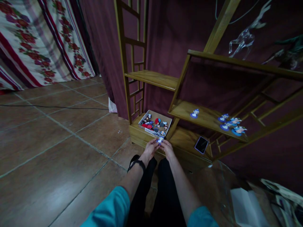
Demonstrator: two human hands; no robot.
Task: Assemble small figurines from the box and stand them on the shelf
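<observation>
Your two hands meet just in front of the open box, its near edge beyond your fingertips: your left hand and your right hand are both closed to a light pinch, fingers gathered around one small held figurine with a purple-blue base, gripped from either side. Just past it, the cardboard box sits on the low ledge of the wooden unit and holds a loose pile of figurines, some with red parts, lying at mixed angles; they overlap too much for you to count from here. To the right of the box and higher, the middle shelf carries five figurines: a lone figurine on the part nearer the box, and a cluster of four figurines farther right, two on purple bases and two on bluer ones. Judging by this, your work looks to be in its early part: five pieces are up on the shelf, one is in your grasp and not set down, and a good number are left in the box. Right of the box, below that shelf, a dark-screened device lies flat on the ledge, and well above and to the right stands a clear deer ornament, both apparently outside the work in hand.
</observation>
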